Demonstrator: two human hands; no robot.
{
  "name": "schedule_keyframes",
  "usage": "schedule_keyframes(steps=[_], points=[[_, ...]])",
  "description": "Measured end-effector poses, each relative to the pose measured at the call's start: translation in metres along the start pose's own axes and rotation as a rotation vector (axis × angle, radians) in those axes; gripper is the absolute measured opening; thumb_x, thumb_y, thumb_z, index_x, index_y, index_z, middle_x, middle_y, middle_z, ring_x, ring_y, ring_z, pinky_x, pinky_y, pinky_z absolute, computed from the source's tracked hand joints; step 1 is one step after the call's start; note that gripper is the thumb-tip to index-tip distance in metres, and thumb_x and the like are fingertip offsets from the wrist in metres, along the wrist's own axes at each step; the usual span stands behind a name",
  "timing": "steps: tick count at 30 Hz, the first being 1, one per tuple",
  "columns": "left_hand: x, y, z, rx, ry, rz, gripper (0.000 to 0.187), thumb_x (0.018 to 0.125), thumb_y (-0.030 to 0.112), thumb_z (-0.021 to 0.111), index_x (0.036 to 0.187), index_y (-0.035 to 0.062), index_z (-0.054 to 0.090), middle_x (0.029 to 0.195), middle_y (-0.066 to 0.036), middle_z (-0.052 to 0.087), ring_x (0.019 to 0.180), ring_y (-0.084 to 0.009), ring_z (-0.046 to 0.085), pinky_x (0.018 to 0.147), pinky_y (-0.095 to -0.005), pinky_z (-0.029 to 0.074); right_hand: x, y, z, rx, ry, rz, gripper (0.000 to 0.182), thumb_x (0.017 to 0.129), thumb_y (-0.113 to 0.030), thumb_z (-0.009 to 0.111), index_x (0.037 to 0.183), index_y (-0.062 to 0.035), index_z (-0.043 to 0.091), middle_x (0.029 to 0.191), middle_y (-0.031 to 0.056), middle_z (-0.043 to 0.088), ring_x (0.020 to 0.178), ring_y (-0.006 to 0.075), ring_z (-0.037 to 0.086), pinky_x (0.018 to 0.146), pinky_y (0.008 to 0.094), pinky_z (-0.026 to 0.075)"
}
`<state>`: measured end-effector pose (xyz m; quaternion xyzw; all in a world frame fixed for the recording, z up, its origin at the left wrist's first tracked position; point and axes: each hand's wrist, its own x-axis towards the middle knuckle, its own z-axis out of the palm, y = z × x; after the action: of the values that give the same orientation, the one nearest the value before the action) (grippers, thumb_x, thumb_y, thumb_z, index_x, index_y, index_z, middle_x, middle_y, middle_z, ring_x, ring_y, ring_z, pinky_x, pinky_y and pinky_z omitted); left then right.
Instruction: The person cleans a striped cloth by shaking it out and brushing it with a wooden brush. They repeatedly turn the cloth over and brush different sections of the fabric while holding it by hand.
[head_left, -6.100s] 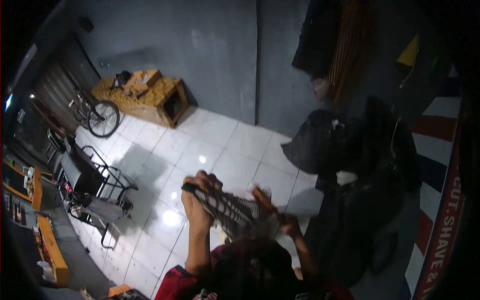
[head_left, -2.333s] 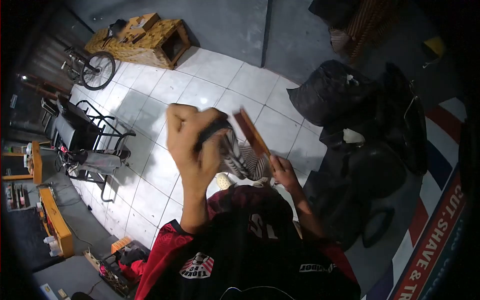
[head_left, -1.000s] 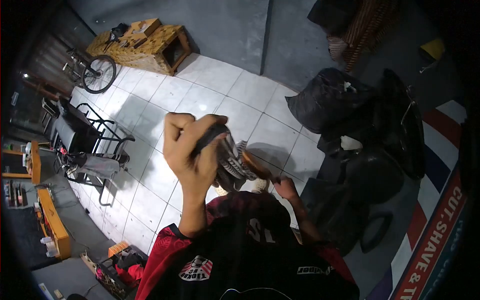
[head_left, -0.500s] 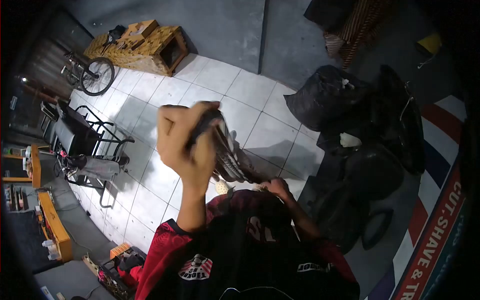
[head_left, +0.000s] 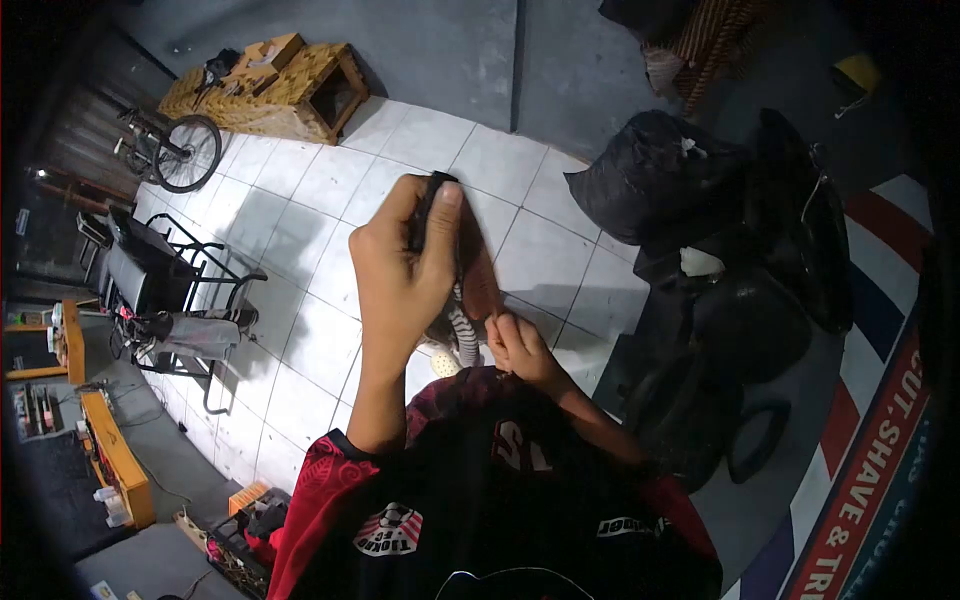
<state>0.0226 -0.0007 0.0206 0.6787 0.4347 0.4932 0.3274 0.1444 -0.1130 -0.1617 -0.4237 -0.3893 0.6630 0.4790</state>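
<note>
A folded dark cloth (head_left: 482, 285), reddish-brown with a black upper edge, hangs between my hands in front of my chest. My left hand (head_left: 400, 255), raised higher, is closed around the black edge, thumb on top. Lower down and closer to my body, my right hand (head_left: 522, 352) pinches the cloth's lower corner. Black-and-white striped material (head_left: 464, 330) shows beneath it, partly hidden by my left wrist. A pale yellow dotted object (head_left: 446, 362) shows below, close to my shirt (head_left: 480, 470).
White floor tiles (head_left: 310, 215) lie ahead. A wooden bench (head_left: 290, 95) and a bicycle (head_left: 185, 150) stand at the back left, a black metal-framed chair (head_left: 165, 265) at left. Black plastic bags (head_left: 660, 185) and a lettered banner (head_left: 860, 470) are on the right.
The cloth has gone from a bunched, blurred shape to hanging straighter between my hands. My left hand has turned and moved right; my right hand has moved slightly up and left.
</note>
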Motion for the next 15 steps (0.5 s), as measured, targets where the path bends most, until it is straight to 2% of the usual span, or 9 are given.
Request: schedule_keyframes(steps=[2,3,5,6,7,9,11,13,15], points=[[0.001,0.005,-0.007,-0.211,0.027,-0.074,0.025,0.09,0.02,0.051,0.073,0.0008,0.05,0.057,0.003,0.044,0.053,-0.003,0.036,0.047,-0.0194,0.029,0.007,0.049,-0.017,-0.544,0.192,-0.08,0.032,0.094,-0.031,0.035,0.083,-0.004,0.048,0.061,0.0066,0.047,0.055,0.0185,0.05,0.053,0.0291,0.042],[0.003,0.008,-0.01,-0.284,0.072,-0.076,0.024,0.091,0.02,0.049,0.075,0.0014,0.05,0.059,0.004,0.044,0.053,-0.0024,0.035,0.047,-0.0188,0.029,0.009,0.118,-0.053,-0.989,0.132,-0.238,0.031,0.092,-0.03,0.038,0.086,-0.0029,0.052,0.066,0.0102,0.052,0.063,0.023,0.055,0.059,0.0319,0.044],[0.005,0.016,-0.017,-0.355,0.171,-0.101,0.023,0.093,0.02,0.046,0.079,0.0024,0.05,0.064,0.004,0.045,0.057,-0.0011,0.036,0.048,-0.017,0.029,-0.011,0.162,-0.095,-1.368,0.092,-0.064,0.032,0.087,-0.03,0.042,0.091,-0.0022,0.057,0.077,0.0166,0.059,0.076,0.0295,0.059,0.067,0.0365,0.047],[0.004,0.004,-0.027,-0.401,0.15,-0.159,0.02,0.092,0.02,0.047,0.096,0.0016,0.053,0.076,0.001,0.049,0.069,-0.0037,0.045,0.061,-0.0167,0.038,-0.024,0.153,-0.099,-1.28,0.118,0.271,0.033,0.085,-0.032,0.044,0.092,-0.0026,0.058,0.082,0.0194,0.06,0.081,0.0315,0.059,0.069,0.0384,0.047],[0.004,0.007,-0.027,-0.476,0.171,-0.143,0.02,0.092,0.02,0.047,0.099,0.0017,0.052,0.077,0.0,0.05,0.069,-0.0045,0.046,0.062,-0.0175,0.039,-0.027,0.161,-0.114,-1.311,0.006,0.478,0.037,0.084,-0.036,0.045,0.093,-0.0034,0.058,0.085,0.0191,0.061,0.081,0.0332,0.059,0.068,0.0403,0.046],[0.005,0.012,-0.029,-0.528,0.206,-0.176,0.021,0.093,0.019,0.046,0.106,0.0026,0.046,0.082,-0.002,0.051,0.067,-0.0064,0.048,0.061,-0.0197,0.042,-0.022,0.164,-0.124,-1.328,-0.025,0.559,0.038,0.084,-0.039,0.045,0.093,-0.0037,0.058,0.087,0.0186,0.061,0.079,0.0346,0.059,0.066,0.0414,0.045],[0.003,0.005,-0.027,-0.547,0.2,-0.22,0.022,0.093,0.019,0.046,0.108,0.0038,0.044,0.082,-0.003,0.051,0.067,-0.0067,0.049,0.059,-0.0199,0.042,-0.026,0.151,-0.124,-1.305,0.143,0.317,0.035,0.087,-0.034,0.044,0.092,-0.0026,0.057,0.084,0.0181,0.061,0.074,0.0339,0.06,0.062,0.04,0.045],[0.0,-0.015,-0.022,-0.559,0.152,-0.227,0.025,0.092,0.019,0.046,0.113,0.0058,0.039,0.081,-0.005,0.052,0.067,-0.0081,0.051,0.057,-0.0198,0.042,-0.007,0.089,-0.084,-0.996,0.391,-0.164,0.029,0.09,-0.025,0.04,0.082,0.0005,0.051,0.069,0.0166,0.057,0.06,0.0304,0.057,0.055,0.0373,0.042],[-0.004,-0.014,-0.012,-0.535,0.175,-0.26,0.029,0.092,0.019,0.046,0.117,0.0074,0.034,0.08,-0.005,0.051,0.067,-0.0087,0.05,0.056,-0.0199,0.042,-0.005,0.002,-0.026,-0.491,0.435,-0.042,0.03,0.093,-0.021,0.036,0.072,-0.0006,0.042,0.057,0.0104,0.045,0.049,0.0207,0.048,0.049,0.0327,0.038]])
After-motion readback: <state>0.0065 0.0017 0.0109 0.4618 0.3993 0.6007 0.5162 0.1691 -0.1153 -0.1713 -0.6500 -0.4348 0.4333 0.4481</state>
